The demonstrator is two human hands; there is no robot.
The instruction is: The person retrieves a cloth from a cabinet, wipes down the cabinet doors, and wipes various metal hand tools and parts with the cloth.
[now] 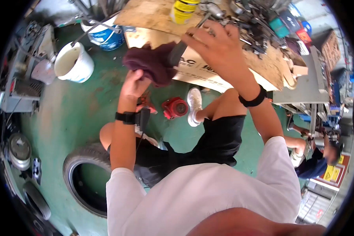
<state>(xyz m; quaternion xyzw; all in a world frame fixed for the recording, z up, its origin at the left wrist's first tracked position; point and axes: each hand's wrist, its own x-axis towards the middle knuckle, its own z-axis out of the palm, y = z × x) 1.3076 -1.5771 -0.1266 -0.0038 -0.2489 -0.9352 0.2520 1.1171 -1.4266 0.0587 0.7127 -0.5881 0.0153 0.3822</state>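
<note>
My left hand (135, 84) is closed on a bunched maroon cloth (149, 65), which lies against the end of a dark handle. That handle (178, 53) appears to belong to a hammer, whose metal head (215, 10) shows above my right hand (220, 47). The fingers of my right hand are curled around the shaft, partly hiding it. Both hands are raised in front of the workbench (145, 15), over a printed cardboard sheet (202, 76) at its near edge.
A yellow tin (183, 11) and many loose metal parts (251, 31) lie on the bench. White buckets (74, 65) stand left. On the green floor are a red jack-like device (174, 107) and a tire (69, 173). Another person (314, 161) is at the right.
</note>
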